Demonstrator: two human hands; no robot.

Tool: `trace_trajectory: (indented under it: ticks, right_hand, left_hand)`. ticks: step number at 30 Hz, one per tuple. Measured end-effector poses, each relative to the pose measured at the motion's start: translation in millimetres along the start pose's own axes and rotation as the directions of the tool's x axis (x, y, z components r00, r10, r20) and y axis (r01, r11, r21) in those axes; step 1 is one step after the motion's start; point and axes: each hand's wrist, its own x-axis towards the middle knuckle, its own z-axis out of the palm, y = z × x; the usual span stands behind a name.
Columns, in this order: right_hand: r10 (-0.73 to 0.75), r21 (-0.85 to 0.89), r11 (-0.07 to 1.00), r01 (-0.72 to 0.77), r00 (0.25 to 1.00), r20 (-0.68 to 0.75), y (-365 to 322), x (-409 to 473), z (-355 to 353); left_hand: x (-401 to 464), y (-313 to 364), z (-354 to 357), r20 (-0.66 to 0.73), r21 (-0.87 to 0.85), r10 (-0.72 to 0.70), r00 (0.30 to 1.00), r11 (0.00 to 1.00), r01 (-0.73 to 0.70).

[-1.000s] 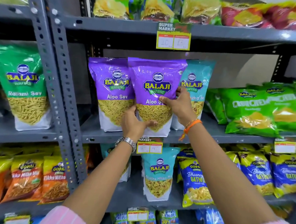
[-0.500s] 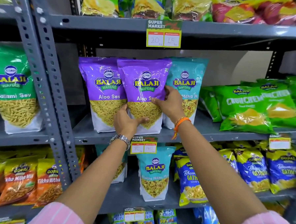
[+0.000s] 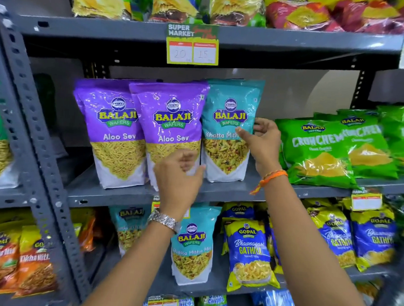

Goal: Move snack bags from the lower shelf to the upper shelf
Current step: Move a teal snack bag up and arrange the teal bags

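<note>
- The right hand (image 3: 262, 146) has thumb and fingers pinched on the right edge of the teal Khatta Mitha bag (image 3: 230, 128), which stands upright on the upper shelf (image 3: 229, 191)
- The left hand (image 3: 180, 175) is loosely open with fingers blurred, just in front of the lower part of the right purple Aloo Sev bag (image 3: 172, 128); whether it touches the bag cannot be told, and it grips nothing
- A silver watch (image 3: 163, 220) sits on the left wrist; an orange thread band (image 3: 271, 177) on the right wrist
- The left purple Aloo Sev bag (image 3: 113, 129) stands beside its twin, partly overlapped by it; the three pouches form a row, teal at the right
- Right of them on the same shelf lie green Crunchem bags (image 3: 323, 149), tilted back
- On the lower shelf (image 3: 212, 286) another teal Balaji bag (image 3: 192, 243) stands upright between the forearms, a second teal bag (image 3: 129, 226) behind to its left, and blue and yellow Gopal Gathiya bags (image 3: 249, 251) to its right
- A price tag (image 3: 192, 51) reading 20 and 15 hangs from the shelf edge above
- Far left, beyond the grey upright post (image 3: 33, 130), orange Gopal bags (image 3: 33, 268) sit low
</note>
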Motion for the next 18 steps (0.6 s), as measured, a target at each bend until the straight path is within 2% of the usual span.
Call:
trace_trajectory:
  ticks: [2,4,8,11,15,18]
  right_hand:
    - [0.066,0.057,0.996,-0.074,0.989,0.131,4.7,12.8,-3.2]
    - [0.097,0.047,0.993,-0.11,0.969,0.227,9.2,24.9,-3.9]
    - [0.134,0.084,0.984,-0.157,0.964,0.231,21.1,42.2,-6.1]
    - [0.162,0.103,0.973,-0.205,0.932,0.325,30.7,52.1,-7.2]
    - [0.17,0.144,0.942,-0.303,0.801,0.574,42.7,58.9,-8.3]
    - [0.134,0.144,0.947,-0.286,0.763,0.632,52.6,63.4,-9.9]
  left_hand:
    - [1.4,6.1,22.0,0.172,-0.012,-0.105,0.98,0.994,0.108]
    - [2.3,5.0,41.1,0.265,0.047,-0.169,0.949,0.986,0.162]
    - [-5.8,2.5,65.4,0.355,0.145,-0.17,0.919,0.981,0.126]
    - [-6.2,3.0,82.5,0.351,0.145,-0.151,0.924,0.984,0.105]
    - [4.1,-5.3,108.9,0.264,0.185,-0.218,0.94,0.968,0.172]
    - [6.7,-3.0,119.1,0.238,0.268,-0.253,0.938,0.945,0.187]
